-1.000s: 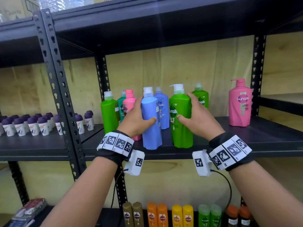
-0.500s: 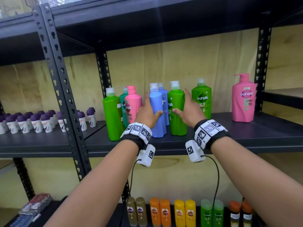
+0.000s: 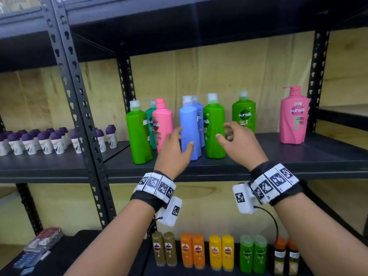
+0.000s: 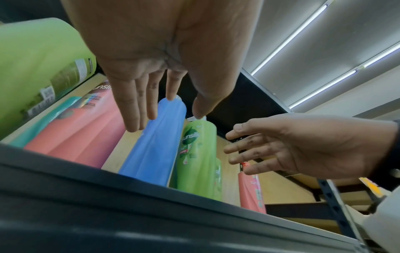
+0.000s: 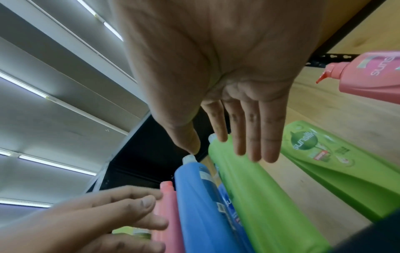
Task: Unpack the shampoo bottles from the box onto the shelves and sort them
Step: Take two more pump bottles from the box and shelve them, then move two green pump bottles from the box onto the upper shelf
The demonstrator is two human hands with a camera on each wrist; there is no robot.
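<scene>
1. Black steel shelving against a pale wooden back wall is seen, and on the middle shelf (image 3: 298, 156) the shampoo bottles are stood upright.
2. Front and centre, the blue bottle (image 3: 189, 132) and the green bottle (image 3: 214, 130) are placed side by side, close together; whether they touch cannot be told.
3. Neither is gripped: the left hand (image 3: 173, 152) is held loose with fingers spread just beside the blue bottle, and the right hand (image 3: 239, 144) is likewise held slack near the green one, nothing clasped in either.
4. Handling is judged as follows: rigid plastic, probably full and weighty, smooth and likely slippery, tall enough to topple if nudged. A grip around the mid body would be best; the pump heads should be avoided.
5. Counted on this shelf: three green, two blue, two pink, one teal (image 3: 150, 124) half hidden behind a pink bottle (image 3: 162, 124), eight in all. The pink pump bottle (image 3: 293, 118) is set well apart at the right.
6. Below, small bottles are lined in pairs: two gold, two orange, two yellow, two green, two dark.
7. To the left, a group of purple-capped roll-ons (image 3: 45, 140) is noted; an exact count cannot be made.
8. No box is seen.
</scene>
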